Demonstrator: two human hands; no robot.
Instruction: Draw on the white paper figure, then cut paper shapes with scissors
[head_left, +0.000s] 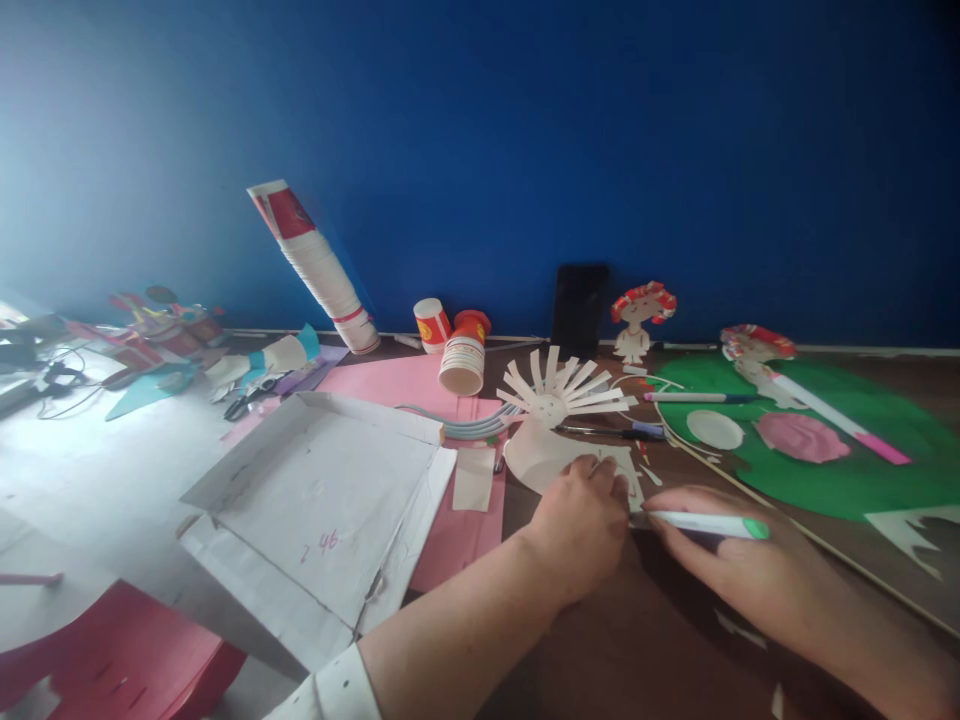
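My right hand grips a white marker with a green end, its tip pointing left beside my left hand. Curled fingers of my left hand press on a white paper cutout, covering part of it. Just behind lies a paper head with fanned strips and small face marks. A dark pen rests between that head and the cutout. Farther back, a paper figure with red curled hair stands upright near the wall. What the marker tip touches is hidden by my fingers.
At left are a white box lid and pink paper. Paper cups and a tall leaning cup stack stand by the blue wall. A green sheet at right carries a pink-ended marker. A black phone leans behind.
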